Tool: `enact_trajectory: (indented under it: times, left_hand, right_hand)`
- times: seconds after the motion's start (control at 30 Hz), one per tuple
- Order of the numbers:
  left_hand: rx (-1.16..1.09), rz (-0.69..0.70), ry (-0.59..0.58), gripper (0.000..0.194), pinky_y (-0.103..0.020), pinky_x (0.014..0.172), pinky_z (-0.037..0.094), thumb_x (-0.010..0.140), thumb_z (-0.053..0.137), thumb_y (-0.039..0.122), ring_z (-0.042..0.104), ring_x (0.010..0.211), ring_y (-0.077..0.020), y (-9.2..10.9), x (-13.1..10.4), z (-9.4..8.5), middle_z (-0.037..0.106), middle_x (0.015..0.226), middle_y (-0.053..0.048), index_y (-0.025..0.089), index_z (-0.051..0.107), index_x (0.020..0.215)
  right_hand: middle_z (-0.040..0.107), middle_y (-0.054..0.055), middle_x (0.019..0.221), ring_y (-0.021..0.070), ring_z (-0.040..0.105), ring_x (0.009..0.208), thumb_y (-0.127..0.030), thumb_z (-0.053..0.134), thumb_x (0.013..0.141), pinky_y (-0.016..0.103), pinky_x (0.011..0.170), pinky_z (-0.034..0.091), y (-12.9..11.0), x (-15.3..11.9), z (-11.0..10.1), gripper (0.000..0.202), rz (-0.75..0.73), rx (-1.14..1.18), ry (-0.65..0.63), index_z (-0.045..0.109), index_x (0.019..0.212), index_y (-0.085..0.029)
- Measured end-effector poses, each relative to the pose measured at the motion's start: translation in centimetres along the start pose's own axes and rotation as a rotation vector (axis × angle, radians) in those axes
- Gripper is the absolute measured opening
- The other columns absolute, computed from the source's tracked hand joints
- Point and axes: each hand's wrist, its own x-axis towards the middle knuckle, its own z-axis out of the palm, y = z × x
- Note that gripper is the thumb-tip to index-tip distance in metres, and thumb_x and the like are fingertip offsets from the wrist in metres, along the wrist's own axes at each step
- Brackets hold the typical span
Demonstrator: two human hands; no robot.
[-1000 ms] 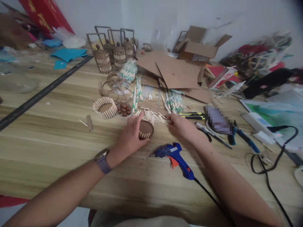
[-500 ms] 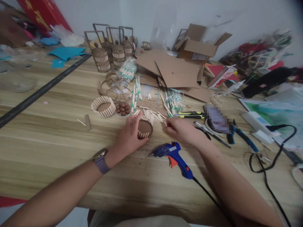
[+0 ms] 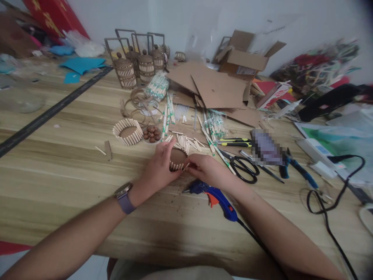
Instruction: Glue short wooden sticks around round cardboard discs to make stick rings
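My left hand [image 3: 157, 165] grips the left side of a round brown cardboard base [image 3: 177, 156], thumb at the front and fingers behind. Short pale sticks stand along part of its rim. At the base's right front edge, my right hand [image 3: 206, 168] pinches a short wooden stick [image 3: 186, 166] between thumb and fingertips. Just below that hand lies a blue glue gun [image 3: 215, 193] with an orange trigger, its nozzle pointing left. Behind the base is a loose pile of cut sticks [image 3: 184, 142]. A similar ring edged with sticks [image 3: 128, 134] sits to the left.
Brown beads [image 3: 151, 133] fill a small dish. Black scissors [image 3: 247, 169], yellow-black cutters [image 3: 236, 142] and blue pliers [image 3: 303, 171] lie rightward. Wrapped chopsticks [image 3: 157, 86], flat cardboard [image 3: 218, 85] and lidded stick baskets [image 3: 125, 72] stand behind. A black cable [image 3: 323, 210] loops at right.
My right hand has moved left from beside the stick pile to the base's rim, bringing a short stick. The scissors have come into sight. My left hand stays put.
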Motion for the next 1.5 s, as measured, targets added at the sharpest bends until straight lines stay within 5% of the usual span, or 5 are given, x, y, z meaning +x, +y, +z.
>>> enact_trajectory:
  times: [0.67,1.23,1.5]
  left_hand:
    - [-0.015,0.018,-0.006,0.107,-0.06,0.11,0.044,0.071,0.082,0.021,0.048,0.133,-0.0379,-0.3,0.1,0.0,0.046,0.141,-0.018,0.025,0.017,0.156]
    - [-0.044,0.005,-0.027,0.104,-0.061,0.112,0.042,0.072,0.084,0.023,0.046,0.135,-0.0381,-0.3,0.0,0.0,0.046,0.14,-0.018,0.024,0.022,0.155]
    - [-0.069,-0.002,-0.028,0.098,-0.06,0.115,0.039,0.076,0.078,0.02,0.044,0.137,-0.0355,-0.2,-0.1,-0.2,0.044,0.143,-0.016,0.027,0.02,0.154]
  right_hand:
    - [0.063,0.005,0.087,0.019,0.06,0.084,-0.014,0.061,0.094,0.027,0.073,0.041,1.2,0.2,0.5,0.012,-0.189,-0.187,0.061,0.073,0.094,-0.018]
    - [0.065,0.006,0.086,0.0197,0.059,0.082,-0.017,0.063,0.093,0.029,0.07,0.038,1.2,0.3,0.7,0.012,-0.197,-0.259,0.086,0.075,0.096,-0.018]
    - [0.064,0.006,0.091,0.0204,0.061,0.082,-0.024,0.069,0.092,0.03,0.073,0.045,0.6,-0.7,-0.7,0.025,-0.105,-0.113,0.175,0.066,0.116,-0.016]
